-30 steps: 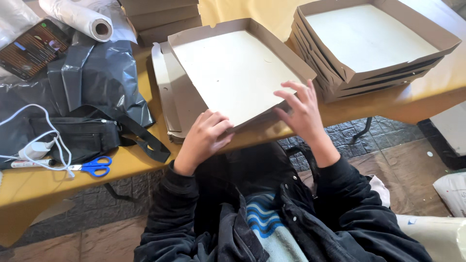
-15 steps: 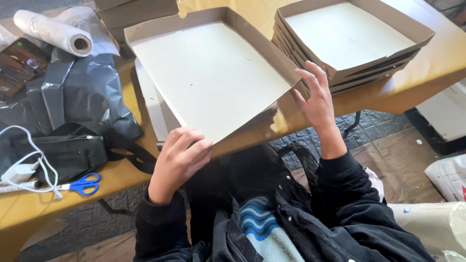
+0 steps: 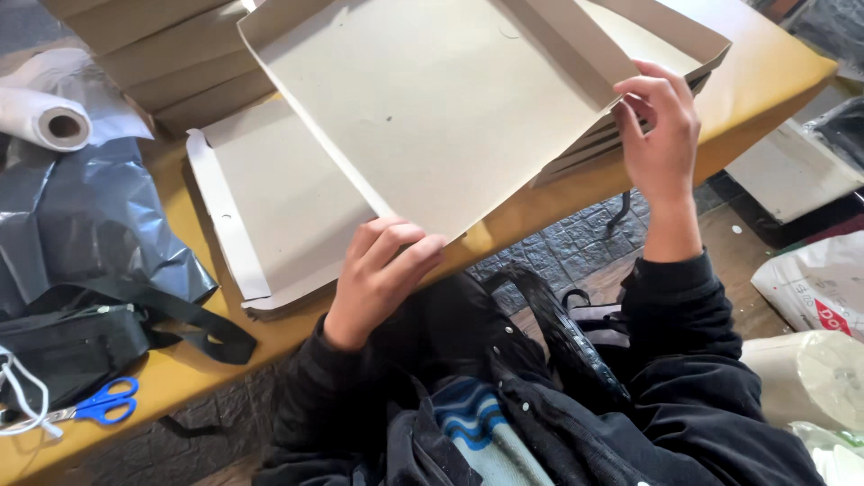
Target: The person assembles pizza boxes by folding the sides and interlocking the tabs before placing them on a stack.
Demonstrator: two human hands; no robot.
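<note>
So your left hand (image 3: 378, 274) and right hand (image 3: 661, 126) both grip the half-folded cardboard tray (image 3: 432, 108); right wall is up, near edge flat; one flat blank (image 3: 270, 207) waits on the table (image 3: 783, 72)

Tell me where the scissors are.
The blue scissors lie at the head view's lower left, on the yellow table, beside a white cord and below the black bag.

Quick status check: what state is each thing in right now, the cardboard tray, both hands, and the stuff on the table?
Cardboard tray: lifted, tilted, sides folded up.
Left hand: gripping the tray's near edge.
Right hand: pinching the tray's right side wall.
Flat cardboard blank: lying unfolded on the table.
Blue scissors: closed, lying flat.
Plastic roll: on its side, partly unrolled.
Black bag: zipped, strap loose.
</note>
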